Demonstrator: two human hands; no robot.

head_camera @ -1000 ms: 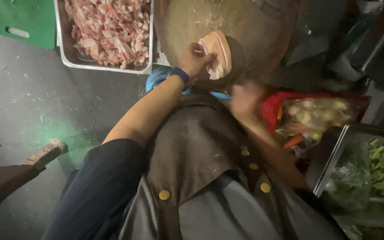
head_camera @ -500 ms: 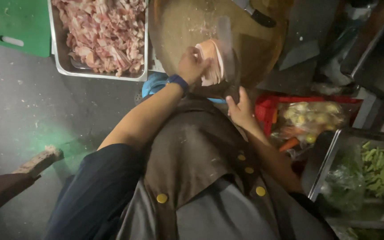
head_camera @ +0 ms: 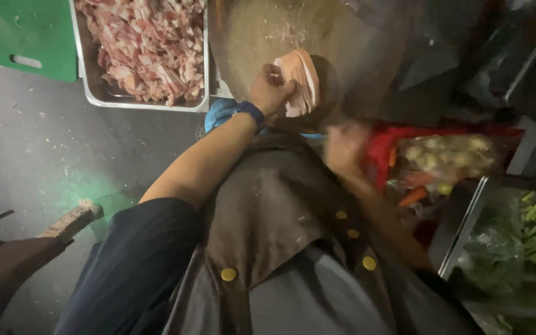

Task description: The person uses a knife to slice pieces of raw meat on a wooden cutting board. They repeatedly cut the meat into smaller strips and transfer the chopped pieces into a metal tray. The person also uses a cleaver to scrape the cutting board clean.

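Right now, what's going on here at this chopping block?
A person in a dark apron is working at a round wooden chopping block. Their left hand grips a slab of pink meat on the block. The right hand is blurred, near the block's edge, holding nothing I can make out. A metal tray of cut meat sits to the left.

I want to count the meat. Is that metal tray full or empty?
Full. The metal tray is heaped nearly to its rim with pink and white cut meat; only a small bare patch of its bottom shows at the near left corner.
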